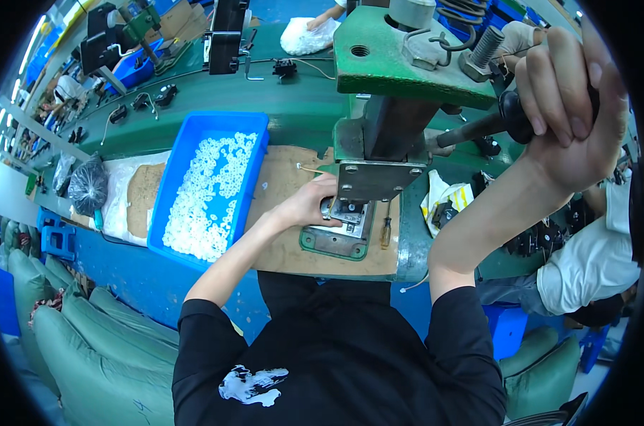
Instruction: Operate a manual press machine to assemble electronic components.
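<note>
My right grip (569, 106) is curled around the handle (471, 132) of the green press (400, 129). My left grip (311, 204) is at the metal plate (353, 228) under it; I can't tell if it holds anything. I'm likely lining up; pulling would need that grip clear.

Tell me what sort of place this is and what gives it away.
Probably a factory workshop. A green press stands before the person, a blue tray beside it holds many small white parts, and another person is at the right along the green table.
</note>
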`<act>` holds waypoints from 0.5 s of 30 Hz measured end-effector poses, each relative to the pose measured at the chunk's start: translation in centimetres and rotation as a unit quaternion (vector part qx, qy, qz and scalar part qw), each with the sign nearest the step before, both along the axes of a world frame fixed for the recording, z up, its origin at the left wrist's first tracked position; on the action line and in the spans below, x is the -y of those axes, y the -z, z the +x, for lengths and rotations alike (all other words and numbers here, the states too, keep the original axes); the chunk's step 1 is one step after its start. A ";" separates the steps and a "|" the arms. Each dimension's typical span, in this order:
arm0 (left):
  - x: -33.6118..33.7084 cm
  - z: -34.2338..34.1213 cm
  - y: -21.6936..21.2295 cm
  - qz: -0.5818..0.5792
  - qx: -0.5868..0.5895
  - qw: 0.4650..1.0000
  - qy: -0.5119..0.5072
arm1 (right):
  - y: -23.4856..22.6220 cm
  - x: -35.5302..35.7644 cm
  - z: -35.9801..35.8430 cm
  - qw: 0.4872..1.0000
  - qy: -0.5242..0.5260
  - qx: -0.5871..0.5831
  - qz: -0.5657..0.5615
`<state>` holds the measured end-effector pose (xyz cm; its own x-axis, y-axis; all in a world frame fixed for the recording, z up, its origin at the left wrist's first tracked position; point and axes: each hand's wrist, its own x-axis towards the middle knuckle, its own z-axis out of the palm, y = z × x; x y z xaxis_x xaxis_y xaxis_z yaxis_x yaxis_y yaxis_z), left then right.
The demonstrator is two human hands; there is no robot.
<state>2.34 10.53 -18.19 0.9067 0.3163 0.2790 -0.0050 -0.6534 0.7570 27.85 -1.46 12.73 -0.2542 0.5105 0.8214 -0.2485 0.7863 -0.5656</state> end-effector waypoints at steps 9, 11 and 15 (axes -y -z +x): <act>0.0 -0.5 1.5 0.077 0.046 0.996 -0.023 | 0.1 0.0 -1.6 0.996 0.080 -0.041 0.011; -0.5 0.7 1.5 0.061 0.068 0.996 0.008 | 0.1 0.6 -2.2 0.990 0.112 -0.081 0.010; 1.0 -0.3 1.8 0.050 0.064 0.996 -0.030 | -0.1 0.8 -2.0 0.989 0.112 -0.091 -0.011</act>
